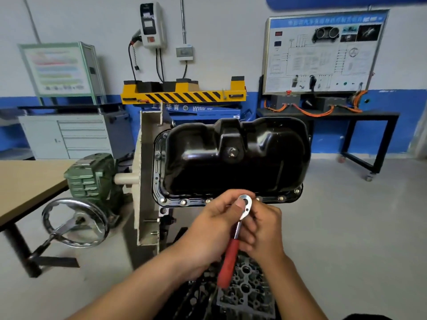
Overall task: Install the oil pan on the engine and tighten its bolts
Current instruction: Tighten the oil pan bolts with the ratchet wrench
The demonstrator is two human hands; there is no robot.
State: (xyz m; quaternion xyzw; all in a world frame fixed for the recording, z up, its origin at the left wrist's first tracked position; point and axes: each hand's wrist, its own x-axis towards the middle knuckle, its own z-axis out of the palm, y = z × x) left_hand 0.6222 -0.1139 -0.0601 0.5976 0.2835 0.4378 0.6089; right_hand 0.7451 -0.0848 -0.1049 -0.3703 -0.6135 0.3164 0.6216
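Observation:
A glossy black oil pan [235,155] sits on the upturned engine [245,289] held in a stand. Several bolts [183,201] stand along the near flange of the pan. A ratchet wrench [233,241] with a red handle and chrome head is raised just in front of that flange. My left hand [208,229] pinches the ratchet head, the thumb lying on it. My right hand [263,227] curls round the ratchet's shaft from the right. The underside of the head is hidden, so a socket cannot be seen.
The stand's cream upright plate [144,172], green gearbox [90,174] and chrome handwheel [74,224] are on the left. A beige table [25,183] stands further left. Behind are a yellow lift [182,93], a grey cabinet [67,135] and a training board [323,51].

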